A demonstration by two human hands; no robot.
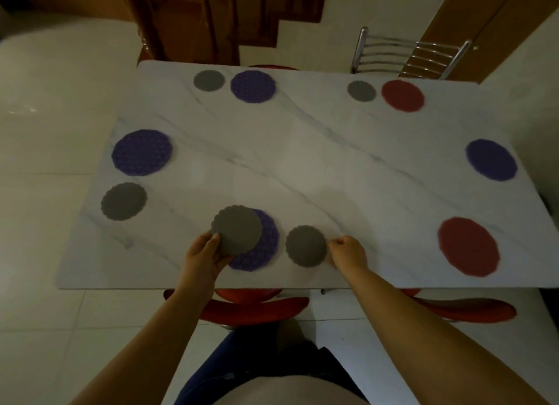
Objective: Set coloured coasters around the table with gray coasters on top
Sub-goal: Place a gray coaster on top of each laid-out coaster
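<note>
Place: you're in a home dining area.
Surface: marble-look dining top (pixel 302 150).
Seating: chrome-backed chair (pixel 408 53), red seats (pixel 254 309) tucked underneath.
Surroundings: pale floor tiles (pixel 45 329), wooden staircase (pixel 242 14).

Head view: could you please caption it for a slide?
Left hand holds a gray coaster over a purple coaster; right hand touches another gray coaster.

Before you: a white table (pixel 302 150) veined in gray marble; four purple coasters (pixel 141 152) with a woven lattice pattern; two plain red coasters (pixel 468 246); five plain gray coasters (pixel 123 201), scallop-edged; red chair seats (pixel 251 309).
</note>
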